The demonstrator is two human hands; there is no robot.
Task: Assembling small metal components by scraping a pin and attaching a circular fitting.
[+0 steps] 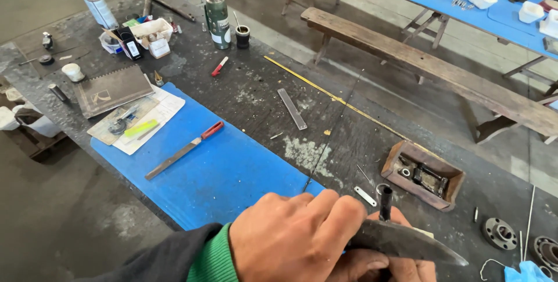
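Your left hand [296, 235] clamps its fingers around the dark blade [407, 241] while your right hand [378, 261] pinches it beneath, so 1 slip could cut you.

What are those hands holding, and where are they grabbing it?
The left hand grips a dark metal blade at its near end; the right hand supports it underneath.

Even, soft daylight is filling the scene; shadows are lying faint. Mild glare is showing on the floor at the top. Edges are bending slightly; focus is holding sharp.
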